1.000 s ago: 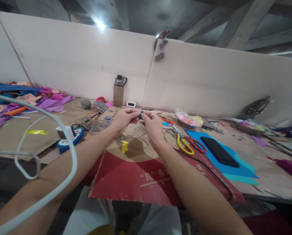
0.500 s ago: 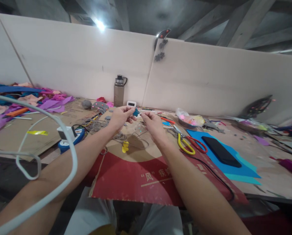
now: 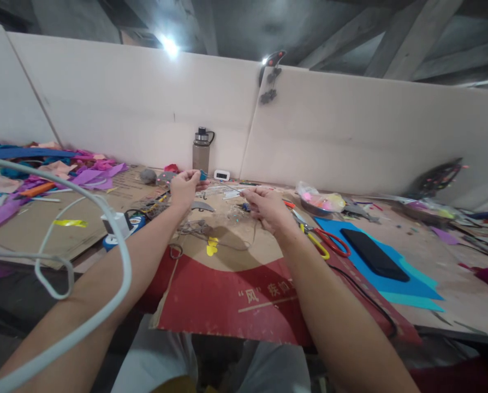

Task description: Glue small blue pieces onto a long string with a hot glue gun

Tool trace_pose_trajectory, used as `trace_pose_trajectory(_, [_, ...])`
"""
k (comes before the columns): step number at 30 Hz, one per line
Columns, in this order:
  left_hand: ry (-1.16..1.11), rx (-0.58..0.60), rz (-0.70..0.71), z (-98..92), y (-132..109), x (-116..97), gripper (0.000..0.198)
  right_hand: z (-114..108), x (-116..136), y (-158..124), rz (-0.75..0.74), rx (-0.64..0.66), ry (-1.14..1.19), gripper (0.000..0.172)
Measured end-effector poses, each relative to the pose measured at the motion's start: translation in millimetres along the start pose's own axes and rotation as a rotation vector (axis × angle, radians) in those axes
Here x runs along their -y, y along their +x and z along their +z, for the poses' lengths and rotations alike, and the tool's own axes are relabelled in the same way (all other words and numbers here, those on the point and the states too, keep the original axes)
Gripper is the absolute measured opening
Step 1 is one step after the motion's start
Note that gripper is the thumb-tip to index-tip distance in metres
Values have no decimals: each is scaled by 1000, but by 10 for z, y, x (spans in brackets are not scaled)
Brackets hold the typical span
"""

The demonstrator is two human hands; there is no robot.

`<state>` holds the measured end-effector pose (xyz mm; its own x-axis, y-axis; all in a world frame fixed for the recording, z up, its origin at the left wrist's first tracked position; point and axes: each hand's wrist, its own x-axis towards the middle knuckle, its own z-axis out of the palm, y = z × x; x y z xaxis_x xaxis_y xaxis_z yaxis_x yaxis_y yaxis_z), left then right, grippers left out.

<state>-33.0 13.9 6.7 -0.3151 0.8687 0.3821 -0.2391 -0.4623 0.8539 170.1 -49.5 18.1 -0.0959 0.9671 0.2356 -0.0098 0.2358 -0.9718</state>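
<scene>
My left hand is closed in a pinch on a small teal piece, perhaps cut from felt, held above the cardboard. From that piece a thin grey thread runs taut to the right. Its other end is between the fingertips of my right hand, which is also closed. Beneath both hands lies a red and brown cardboard sheet. On it are a tangle of grey cord and small yellow cutouts. A grey curved piece rests near my left hand.
Scissors and a black phone on blue sheets lie right. A bottle and small white digital display stand behind. Colourful scraps fill the left; a white cable crosses before my left arm.
My hands have moved apart: the left went left and slightly up with the teal piece, the right shifted right. The thread now stretches visibly between them.
</scene>
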Motion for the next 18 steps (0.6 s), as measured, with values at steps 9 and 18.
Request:
trace_pose_trajectory(9, [-130, -264, 63, -251, 257, -119, 12, -369, 313, -153, 101, 300, 144, 28])
trace_pose_trajectory(18, [-51, 192, -128, -89, 47, -146, 20, -257, 155, -172, -42, 732, -558, 22])
